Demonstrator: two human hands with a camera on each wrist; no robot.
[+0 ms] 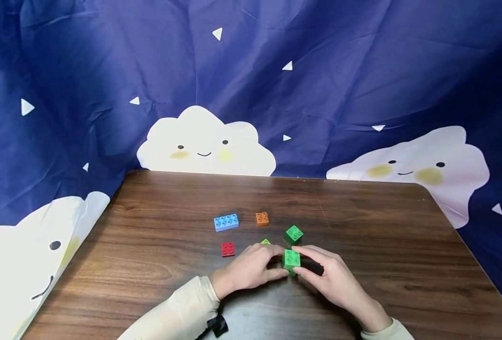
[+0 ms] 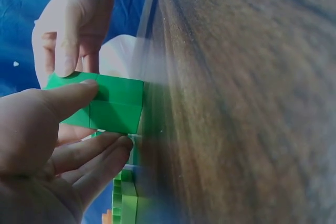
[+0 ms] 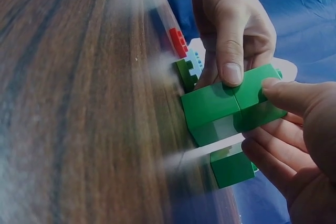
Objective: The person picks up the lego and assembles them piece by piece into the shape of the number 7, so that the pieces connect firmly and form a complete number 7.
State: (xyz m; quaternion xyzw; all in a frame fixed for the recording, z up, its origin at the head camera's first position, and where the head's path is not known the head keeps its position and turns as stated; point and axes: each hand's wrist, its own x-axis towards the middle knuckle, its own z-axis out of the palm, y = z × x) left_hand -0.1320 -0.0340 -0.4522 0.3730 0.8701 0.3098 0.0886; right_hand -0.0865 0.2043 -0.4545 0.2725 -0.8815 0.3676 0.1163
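Observation:
Two green bricks [image 1: 292,259] are stacked one on the other, studs up, in the head view. My left hand [image 1: 252,267] pinches this stack from the left, its thumb lying near the seam in the right wrist view. From the other side my right hand [image 1: 336,278] pinches the upper brick between thumb and fingers. In both wrist views the stack's lower end is at or close to the tabletop; whether it touches, I cannot tell. Just behind the stack sits another green brick [image 1: 294,234]. A lime brick [image 1: 265,242] is partly hidden by my left hand.
A red brick [image 1: 227,249] lies left of my left hand. Farther back are a long blue brick [image 1: 226,222] and a flat orange brick [image 1: 262,218]. The brown wooden table [image 1: 157,203] ends at a blue cloth [image 1: 251,71] patterned with clouds.

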